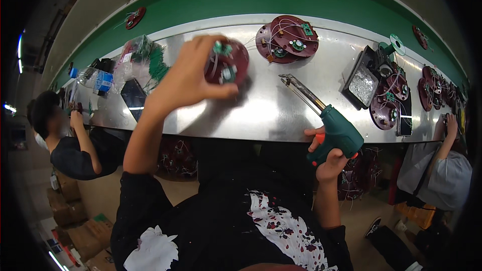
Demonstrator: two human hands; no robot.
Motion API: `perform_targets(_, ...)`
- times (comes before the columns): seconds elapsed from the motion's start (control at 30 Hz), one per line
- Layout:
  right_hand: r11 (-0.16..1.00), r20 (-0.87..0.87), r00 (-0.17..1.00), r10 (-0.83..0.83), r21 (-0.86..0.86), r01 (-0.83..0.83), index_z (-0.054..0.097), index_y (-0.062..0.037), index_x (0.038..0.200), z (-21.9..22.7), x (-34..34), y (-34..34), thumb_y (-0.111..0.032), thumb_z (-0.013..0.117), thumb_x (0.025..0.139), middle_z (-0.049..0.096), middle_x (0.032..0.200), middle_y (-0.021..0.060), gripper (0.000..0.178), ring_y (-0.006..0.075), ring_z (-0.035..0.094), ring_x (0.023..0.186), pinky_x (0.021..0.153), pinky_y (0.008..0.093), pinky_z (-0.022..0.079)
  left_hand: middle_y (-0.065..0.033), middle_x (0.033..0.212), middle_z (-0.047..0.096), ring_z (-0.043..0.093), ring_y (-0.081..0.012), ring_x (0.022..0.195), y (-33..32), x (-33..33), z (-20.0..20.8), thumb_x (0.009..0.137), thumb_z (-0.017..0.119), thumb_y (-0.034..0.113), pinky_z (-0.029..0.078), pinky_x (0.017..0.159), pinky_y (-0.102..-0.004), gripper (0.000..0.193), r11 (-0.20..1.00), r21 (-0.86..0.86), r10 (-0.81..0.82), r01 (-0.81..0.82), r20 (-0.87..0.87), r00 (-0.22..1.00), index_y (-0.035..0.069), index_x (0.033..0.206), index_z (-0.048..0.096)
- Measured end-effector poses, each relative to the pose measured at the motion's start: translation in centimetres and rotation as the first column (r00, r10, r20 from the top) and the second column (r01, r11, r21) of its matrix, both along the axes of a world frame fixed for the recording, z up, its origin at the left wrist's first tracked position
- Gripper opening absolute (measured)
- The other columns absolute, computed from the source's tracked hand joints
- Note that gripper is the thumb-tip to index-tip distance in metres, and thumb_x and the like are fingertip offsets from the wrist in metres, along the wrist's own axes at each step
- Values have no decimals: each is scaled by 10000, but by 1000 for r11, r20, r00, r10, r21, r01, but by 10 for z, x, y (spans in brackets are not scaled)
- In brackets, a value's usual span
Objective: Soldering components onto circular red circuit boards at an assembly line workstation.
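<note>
My left hand (183, 78) is closed around a dark red round plate (240, 60), tilted above the metal bench. Small green circuit boards and thin white wires sit on its face, slightly blurred. My right hand (330, 164) grips the handle of a green soldering gun (342, 129) at the bench's front edge. Its metal barrel points up and left, apart from the plate. Beyond the gun's tip lie overlapping dark red plates (281, 57) with circuit boards and wires.
Right of the gun stand a black tray (362, 83) of silvery bits, a solder spool (396, 44) and more wired plates (384, 110). A bag of green wires (138, 60), a dark phone-like slab (133, 98) and a bottle (93, 78) lie left. People sit at both sides.
</note>
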State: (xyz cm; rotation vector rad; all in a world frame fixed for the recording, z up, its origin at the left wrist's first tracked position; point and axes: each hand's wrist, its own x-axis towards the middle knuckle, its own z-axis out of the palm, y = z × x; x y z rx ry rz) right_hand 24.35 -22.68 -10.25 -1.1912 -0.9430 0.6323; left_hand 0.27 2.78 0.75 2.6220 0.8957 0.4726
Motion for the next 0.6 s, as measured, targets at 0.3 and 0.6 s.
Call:
perform_targets(0.3,1000,-21,1000,20,17,-19,504,97,1350,2,-2,6,-711,446,991,700,981,233,886,157,591,650,590,269,478,-215,1382,515,499,-404,1306,-101,7,-41,762,863,409,426,1079,-509,800,983,-9,182,-182,-46,982,70,1404,527)
perform_targets(0.6,999,-17,1000,16,34,-16,491,105,1359,1,-4,7,-695,455,998,683,1003,221,878,165,602,662,590,270,480,-142,1183,672,629,-371,1059,-10,-94,-70,851,761,153,472,941,-462,250,839,236,447,-490,213,869,49,1066,688)
